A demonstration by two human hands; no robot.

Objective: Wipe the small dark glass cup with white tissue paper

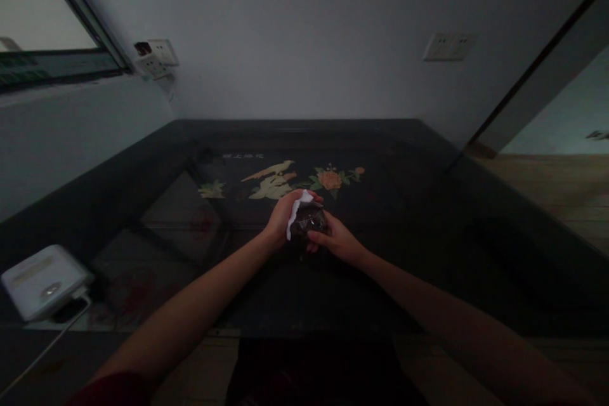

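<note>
A dark, glossy, roundish object [310, 222] is held between my two hands over the middle of the table; its exact kind does not show in the dim light. My left hand [281, 214] curls round its left and far side. A crumpled white tissue or paper [294, 214] lies between that palm and the object. On the near right side, my right hand [337, 238] grips the object, thumb across its front and fingers partly hidden behind it.
The black glossy table [371, 292] bears a bird-and-flower picture [328, 181]. A white box-like device [45, 282] with a cable stands at the left edge. Wall sockets [447, 47] and a plugged-in adapter [153, 65] are on the wall behind.
</note>
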